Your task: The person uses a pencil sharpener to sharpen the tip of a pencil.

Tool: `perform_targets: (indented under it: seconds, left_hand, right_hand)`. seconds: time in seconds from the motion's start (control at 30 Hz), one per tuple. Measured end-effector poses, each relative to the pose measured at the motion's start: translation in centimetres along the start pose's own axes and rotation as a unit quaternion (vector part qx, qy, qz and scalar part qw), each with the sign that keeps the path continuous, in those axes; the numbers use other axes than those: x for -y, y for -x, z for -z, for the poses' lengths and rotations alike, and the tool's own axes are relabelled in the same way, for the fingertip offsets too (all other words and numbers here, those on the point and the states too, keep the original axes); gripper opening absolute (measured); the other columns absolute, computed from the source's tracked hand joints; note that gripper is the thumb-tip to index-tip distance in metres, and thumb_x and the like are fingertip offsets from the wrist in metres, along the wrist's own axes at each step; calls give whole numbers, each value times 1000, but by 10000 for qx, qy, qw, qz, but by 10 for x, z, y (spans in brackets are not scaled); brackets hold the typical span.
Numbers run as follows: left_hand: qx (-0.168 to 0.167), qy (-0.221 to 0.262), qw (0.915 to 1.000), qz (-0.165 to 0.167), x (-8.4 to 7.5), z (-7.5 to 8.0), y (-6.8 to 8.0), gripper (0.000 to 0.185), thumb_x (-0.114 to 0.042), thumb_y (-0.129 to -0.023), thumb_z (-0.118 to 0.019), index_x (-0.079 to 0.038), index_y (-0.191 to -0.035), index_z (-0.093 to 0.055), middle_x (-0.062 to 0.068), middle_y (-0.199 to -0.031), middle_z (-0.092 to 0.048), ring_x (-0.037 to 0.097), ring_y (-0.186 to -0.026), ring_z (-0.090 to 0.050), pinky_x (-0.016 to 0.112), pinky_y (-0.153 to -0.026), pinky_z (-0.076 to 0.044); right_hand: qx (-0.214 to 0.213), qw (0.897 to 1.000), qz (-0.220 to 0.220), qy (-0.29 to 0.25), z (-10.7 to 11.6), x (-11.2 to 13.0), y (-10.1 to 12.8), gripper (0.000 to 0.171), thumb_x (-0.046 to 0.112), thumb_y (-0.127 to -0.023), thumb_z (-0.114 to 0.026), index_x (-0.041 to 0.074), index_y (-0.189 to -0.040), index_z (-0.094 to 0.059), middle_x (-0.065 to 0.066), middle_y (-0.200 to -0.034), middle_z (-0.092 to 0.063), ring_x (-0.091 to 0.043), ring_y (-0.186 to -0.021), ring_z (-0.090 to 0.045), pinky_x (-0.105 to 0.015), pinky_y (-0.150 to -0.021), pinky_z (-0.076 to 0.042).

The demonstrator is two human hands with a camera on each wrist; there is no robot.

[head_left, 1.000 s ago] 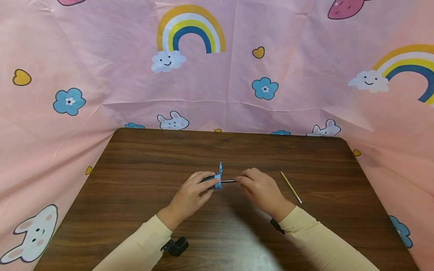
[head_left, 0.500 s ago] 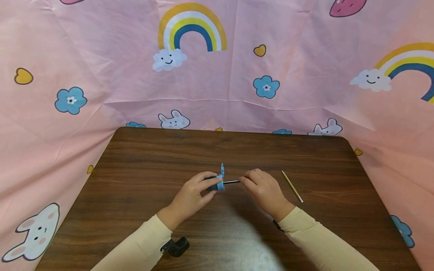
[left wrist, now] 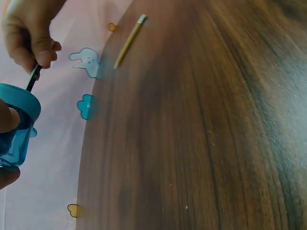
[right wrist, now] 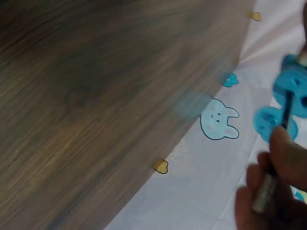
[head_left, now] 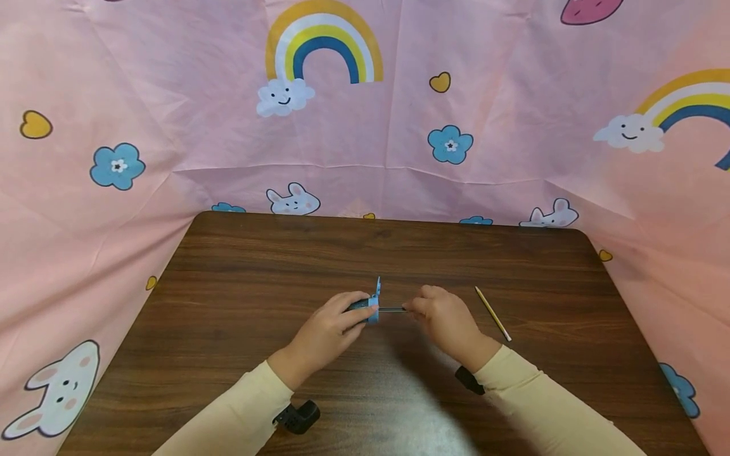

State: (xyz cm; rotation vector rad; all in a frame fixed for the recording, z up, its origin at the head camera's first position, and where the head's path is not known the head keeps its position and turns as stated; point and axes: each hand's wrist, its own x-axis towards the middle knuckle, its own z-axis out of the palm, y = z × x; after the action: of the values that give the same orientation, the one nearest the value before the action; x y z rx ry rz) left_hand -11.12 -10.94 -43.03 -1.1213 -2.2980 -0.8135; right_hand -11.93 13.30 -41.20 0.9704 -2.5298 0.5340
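My left hand [head_left: 325, 326] grips a blue pencil sharpener [head_left: 373, 313] with a see-through shavings tub, held on its side above the table. Its round flip lid [head_left: 379, 287] stands open; in the right wrist view the lid [right wrist: 268, 122] hangs beside the holed face [right wrist: 289, 86]. A dark pencil [head_left: 391, 310] runs into a hole in that face. Thumb and fingers of my right hand [head_left: 447, 320] pinch this pencil a short way from the sharpener. The pencil's back end [right wrist: 264, 196] lies under the right palm. Its tip is hidden inside the sharpener.
A yellow pencil [head_left: 493, 313] with a white end lies on the brown wooden table [head_left: 274, 259], right of my right hand. Pink printed cloth [head_left: 228, 126] hangs behind the table and at both sides. Small light specks [left wrist: 186, 207] dot the tabletop.
Both hands have drifted slightly right together with the sharpener and dark pencil. The right wrist and fingers have turned a little around the pencil. The yellow pencil still lies on the table.
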Motion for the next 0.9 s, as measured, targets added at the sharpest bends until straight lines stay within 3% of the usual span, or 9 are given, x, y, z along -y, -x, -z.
perform_targets:
  seconds: [0.1,0.3,0.37,0.4,0.53,0.63,0.77,0.83,0.9]
  left_hand:
    - [1,-120,9996,-272,1,-2,1,40,6,-71,-81,-6,-109,-74,15,-114,-63,28,-106,-62,31,-84,-57]
    - [-5,-228,9972,-712,0,-2,2,43,7,-68,-83,-9,-107,-74,15,-115,-64,29,-106,-61,26,-86,-55]
    - [21,-131,9975,-697,-1,-2,2,42,7,-69,-82,-9,-107,-74,15,-115,-64,28,-107,-61,25,-87,-55]
    - [26,-55,9979,-641,-1,-2,2,41,7,-70,-82,-8,-107,-74,15,-115,-64,28,-107,-61,25,-87,-55]
    - [-37,134,9995,-299,0,-4,1,39,7,-71,-81,-6,-106,-74,14,-113,-65,27,-106,-61,28,-86,-56]
    - [-113,133,9998,-59,1,-4,1,38,6,-71,-81,-5,-107,-74,14,-113,-65,28,-105,-62,30,-83,-57]
    - [-113,196,9994,244,1,-2,-2,37,5,-73,-80,-6,-108,-74,13,-115,-64,28,-106,-61,33,-82,-57]
    - [-92,247,9989,394,0,1,-4,38,6,-74,-80,-6,-109,-74,12,-115,-64,27,-107,-61,34,-82,-57]
    - [-60,304,9981,533,-2,3,-6,39,6,-74,-79,-7,-110,-74,10,-116,-64,26,-107,-61,34,-82,-57]
  right_hand:
    - [951,9899,-697,-791,8,-2,-5,11,5,-76,-79,5,-87,-77,0,-72,-59,-12,-64,-58,-20,-55,-49]
    - [2447,9194,-1873,-2444,21,-15,-17,6,8,-86,-71,5,-84,-76,-1,-82,-71,-8,-70,-58,-24,-58,-49]
    - [2722,9049,-2047,-2554,24,-18,-20,7,9,-87,-71,6,-83,-76,1,-81,-71,-7,-68,-57,-24,-58,-49]
    - [2792,9035,-2057,-2518,24,-18,-21,8,10,-87,-70,7,-84,-76,1,-81,-71,-6,-68,-57,-25,-58,-49]
    - [2756,9201,-2015,-1919,24,-11,-22,11,13,-89,-70,6,-94,-76,2,-86,-70,-8,-73,-61,-27,-62,-52]
    - [2299,9523,-1662,-1128,21,-3,-18,25,18,-87,-72,7,-109,-73,-1,-98,-69,-13,-84,-64,-31,-68,-55]
    - [988,9935,-558,-29,12,2,-8,43,21,-79,-81,9,-119,-69,-6,-110,-65,-21,-96,-63,-34,-74,-56]
    - [197,9993,54,327,6,0,-4,44,17,-75,-84,8,-115,-70,-7,-108,-64,-23,-95,-63,-35,-75,-56]
    - [-430,9962,504,559,0,-2,-1,40,12,-73,-85,7,-110,-70,-9,-104,-64,-24,-94,-63,-36,-77,-56]
